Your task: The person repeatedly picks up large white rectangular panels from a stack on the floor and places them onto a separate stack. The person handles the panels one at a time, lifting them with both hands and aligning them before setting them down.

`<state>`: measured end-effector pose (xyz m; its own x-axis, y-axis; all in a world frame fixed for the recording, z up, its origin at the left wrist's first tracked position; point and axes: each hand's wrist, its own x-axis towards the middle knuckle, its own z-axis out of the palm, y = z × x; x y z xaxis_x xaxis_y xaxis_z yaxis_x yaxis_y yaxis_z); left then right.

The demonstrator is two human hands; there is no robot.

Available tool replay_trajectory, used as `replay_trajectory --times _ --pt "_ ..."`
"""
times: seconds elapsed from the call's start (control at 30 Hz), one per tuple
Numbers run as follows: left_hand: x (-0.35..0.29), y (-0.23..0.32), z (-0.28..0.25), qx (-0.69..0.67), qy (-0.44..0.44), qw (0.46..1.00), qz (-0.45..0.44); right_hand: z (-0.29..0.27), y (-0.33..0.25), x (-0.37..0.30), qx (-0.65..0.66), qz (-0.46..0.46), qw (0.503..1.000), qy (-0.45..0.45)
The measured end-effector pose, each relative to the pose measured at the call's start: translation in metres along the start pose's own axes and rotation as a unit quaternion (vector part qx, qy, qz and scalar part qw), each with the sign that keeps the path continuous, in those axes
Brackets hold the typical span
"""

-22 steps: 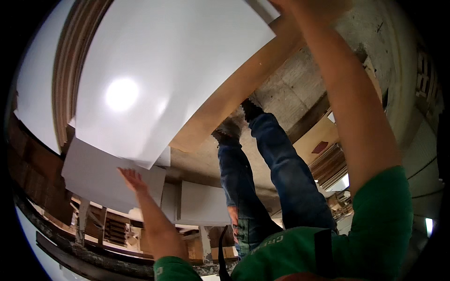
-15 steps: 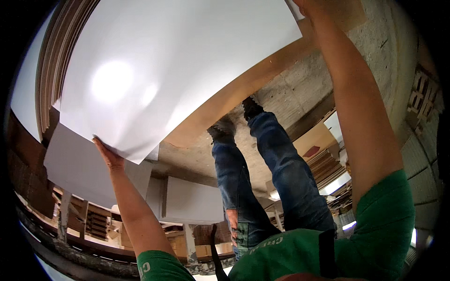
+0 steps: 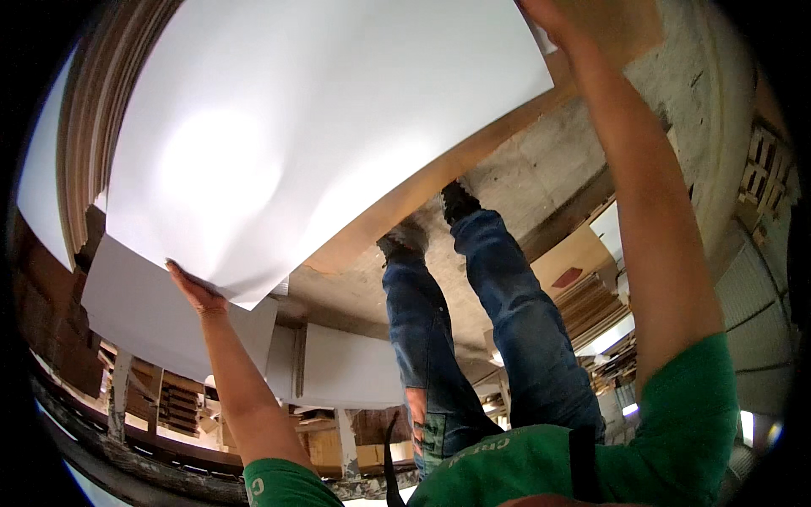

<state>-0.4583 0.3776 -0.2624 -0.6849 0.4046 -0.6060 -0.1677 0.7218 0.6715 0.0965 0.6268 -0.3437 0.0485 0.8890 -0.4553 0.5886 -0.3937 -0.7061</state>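
Note:
A large white sheet (image 3: 338, 110) fills the upper middle of the view, with a soft bend running toward its near left corner. My left hand (image 3: 198, 291) grips its near left edge, thumb along the rim and the other fingers hidden beneath. At the top, my right hand (image 3: 549, 21) is closed at the sheet's right edge; the frame cuts off part of it, and its fingertips are out of sight. Under the sheet, a brown cardboard surface (image 3: 498, 139) shows along the near edge.
A stack of brown-edged boards (image 3: 89, 110) rises at the far left. Other white panels (image 3: 351, 363) and a pile of cardboard sheets (image 3: 587, 304) lie around me. My feet (image 3: 456, 198) stand on concrete floor (image 3: 541, 165) just beside the cardboard. Wooden pallets (image 3: 764, 173) are at the right.
The white sheet has shifted slightly toward me, its near corners lower in view. My left hand has come down with it, still gripping the edge; the right arm has moved only a little.

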Motion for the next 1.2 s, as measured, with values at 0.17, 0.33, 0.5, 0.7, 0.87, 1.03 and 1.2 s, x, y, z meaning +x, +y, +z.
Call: replay_trajectory --times 0.17,0.33,0.5,0.7,0.87,1.03,1.2 --pt "0.009 0.001 -0.005 -0.030 -0.058 0.997 -0.031 -0.005 -0.021 -0.008 -0.026 0.003 1.000 -0.006" --pt "0.005 -0.001 -0.007 -0.023 -0.057 0.997 -0.047 -0.006 -0.047 -0.004 -0.135 0.069 0.988 -0.024" --pt "0.016 -0.010 -0.021 -0.036 -0.070 0.997 -0.022 0.017 -0.064 -0.027 -0.046 0.031 0.997 0.052" --pt "0.002 0.007 -0.006 -0.019 -0.045 0.996 -0.069 0.008 -0.044 -0.023 -0.028 0.015 0.999 0.036" --pt "0.002 0.004 -0.011 -0.027 -0.047 0.995 -0.083 -0.006 -0.046 -0.013 -0.040 0.019 0.998 0.035" --pt "0.015 -0.005 -0.011 0.013 -0.078 0.996 -0.044 -0.031 -0.036 0.006 -0.099 0.015 0.994 0.045" --pt "0.003 0.008 -0.028 0.031 -0.040 0.987 -0.156 -0.066 0.012 -0.007 -0.207 0.006 0.977 0.042"
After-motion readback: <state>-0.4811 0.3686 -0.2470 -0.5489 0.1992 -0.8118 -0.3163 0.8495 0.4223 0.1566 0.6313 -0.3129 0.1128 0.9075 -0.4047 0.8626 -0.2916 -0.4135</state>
